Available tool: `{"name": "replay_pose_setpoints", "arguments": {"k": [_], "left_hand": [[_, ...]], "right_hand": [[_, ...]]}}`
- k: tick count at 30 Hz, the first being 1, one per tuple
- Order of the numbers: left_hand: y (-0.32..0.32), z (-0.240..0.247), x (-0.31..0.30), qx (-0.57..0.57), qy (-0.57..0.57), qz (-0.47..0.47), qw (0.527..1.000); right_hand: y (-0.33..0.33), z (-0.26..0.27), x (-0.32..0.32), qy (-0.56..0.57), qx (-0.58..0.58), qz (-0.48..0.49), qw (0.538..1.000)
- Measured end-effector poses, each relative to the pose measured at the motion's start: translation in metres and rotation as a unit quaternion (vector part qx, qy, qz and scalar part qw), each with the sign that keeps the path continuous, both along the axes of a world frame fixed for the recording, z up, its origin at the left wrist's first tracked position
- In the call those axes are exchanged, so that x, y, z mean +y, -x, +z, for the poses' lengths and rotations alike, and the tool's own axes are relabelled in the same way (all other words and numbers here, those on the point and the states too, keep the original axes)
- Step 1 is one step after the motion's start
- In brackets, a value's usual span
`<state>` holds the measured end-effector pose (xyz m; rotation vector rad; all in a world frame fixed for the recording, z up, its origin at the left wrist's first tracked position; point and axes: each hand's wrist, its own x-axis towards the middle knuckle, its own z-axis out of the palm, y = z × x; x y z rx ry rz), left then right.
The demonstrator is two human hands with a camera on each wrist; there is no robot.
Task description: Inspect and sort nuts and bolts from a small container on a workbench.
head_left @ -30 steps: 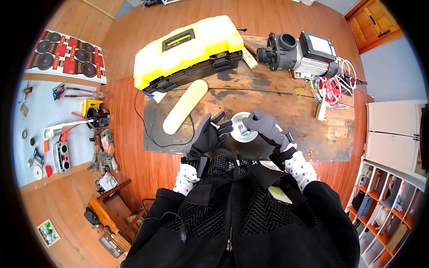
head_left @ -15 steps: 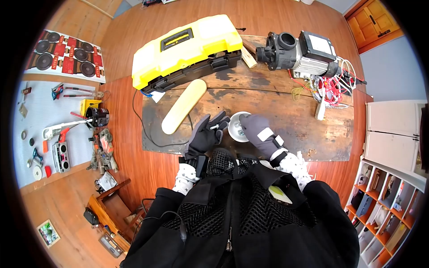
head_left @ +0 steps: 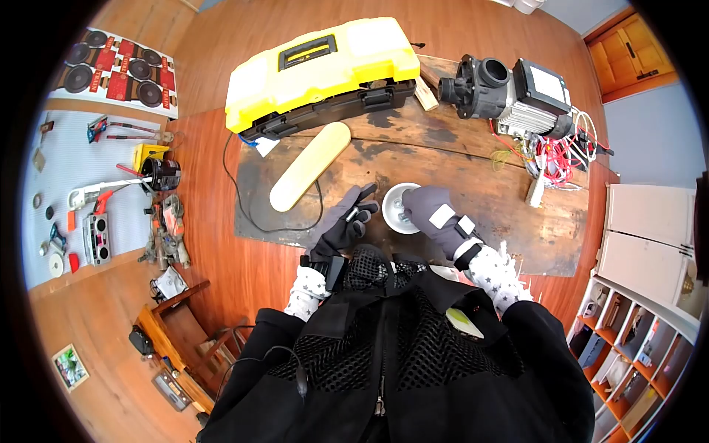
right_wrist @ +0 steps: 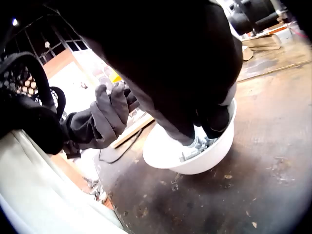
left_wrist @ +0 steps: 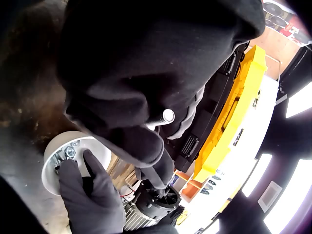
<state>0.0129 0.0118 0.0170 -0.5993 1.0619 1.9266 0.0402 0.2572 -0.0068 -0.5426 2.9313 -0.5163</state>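
Note:
Curled fingers of the gloved left hand hold a small metal cylinder, whose round end shows in the left wrist view. Just right of that hand, a white bowl stands on the table with metal nuts and bolts in it. The gloved right hand reaches in from the right, fingertips down among the hardware. Its thumb and finger are apart in the left wrist view; any piece between them is hard to make out.
A yellow and black toolbox stands at the table's back left, a pale oblong board and black cable in front. A pump motor and tangled wires lie at the back right, near a wood piece.
The right hand has shifted slightly and turned over the bowl, its fingers still inside. The left fingers have curled further around the metal cylinder. The head view has shifted a little.

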Motion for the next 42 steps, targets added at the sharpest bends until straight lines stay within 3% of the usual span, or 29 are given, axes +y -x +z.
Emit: {"name": "replay_pose_setpoints", "arguments": {"k": [4,8,9,10,11,13,15,17,19,20,22,27,30,32,39,42], "left_hand": [[0.000,0.002,0.000,0.029,0.095,-0.053,0.994],[0.001,-0.009,-0.008,0.039,0.075,-0.065,0.994],[0.001,-0.011,-0.010,0.037,0.085,-0.053,0.994],[0.002,-0.009,-0.010,0.036,0.095,-0.041,0.994],[0.002,-0.008,-0.009,0.038,0.097,-0.039,0.994],[0.002,-0.003,0.000,-0.003,0.077,0.051,0.996],[-0.002,-0.017,-0.004,0.042,0.048,0.057,0.996],[-0.004,-0.026,-0.010,0.088,0.021,0.058,0.994],[-0.003,-0.027,-0.008,0.041,-0.053,0.073,0.995],[-0.002,-0.026,-0.009,0.020,-0.069,0.073,0.995],[-0.002,-0.026,-0.007,0.029,-0.068,0.063,0.995],[-0.002,-0.014,0.000,0.044,-0.086,0.044,0.994],[0.000,-0.009,0.003,0.059,-0.084,0.024,0.994],[0.002,-0.001,0.005,0.056,-0.041,-0.028,0.997],[0.003,0.009,0.010,0.085,-0.065,-0.029,0.994],[0.010,0.024,0.019,0.109,-0.045,-0.086,0.989]], "right_hand": [[0.001,-0.018,-0.020,-0.015,-0.038,-0.012,0.999],[0.004,-0.031,-0.023,0.001,-0.036,-0.024,0.999],[0.004,-0.034,-0.024,-0.007,-0.035,-0.027,0.999],[0.012,-0.028,-0.027,-0.042,-0.116,-0.013,0.992],[0.013,-0.030,-0.029,-0.041,-0.113,-0.011,0.993],[0.012,-0.033,-0.032,-0.078,-0.142,-0.021,0.987],[0.014,-0.034,-0.032,-0.093,-0.148,-0.022,0.984],[0.019,-0.035,-0.028,-0.049,-0.192,0.003,0.980],[0.014,-0.023,-0.016,0.054,-0.139,-0.011,0.989],[0.017,-0.012,-0.011,0.078,-0.175,-0.028,0.981],[0.020,0.018,0.000,0.126,-0.263,-0.075,0.954],[0.008,0.029,0.025,0.199,-0.256,-0.125,0.938],[0.002,0.029,0.031,0.417,-0.369,-0.221,0.800],[-0.003,0.018,0.034,0.456,-0.373,-0.227,0.776],[-0.014,0.037,0.023,0.602,-0.362,-0.209,0.681],[-0.018,0.037,0.020,0.612,-0.351,-0.209,0.677]]}}
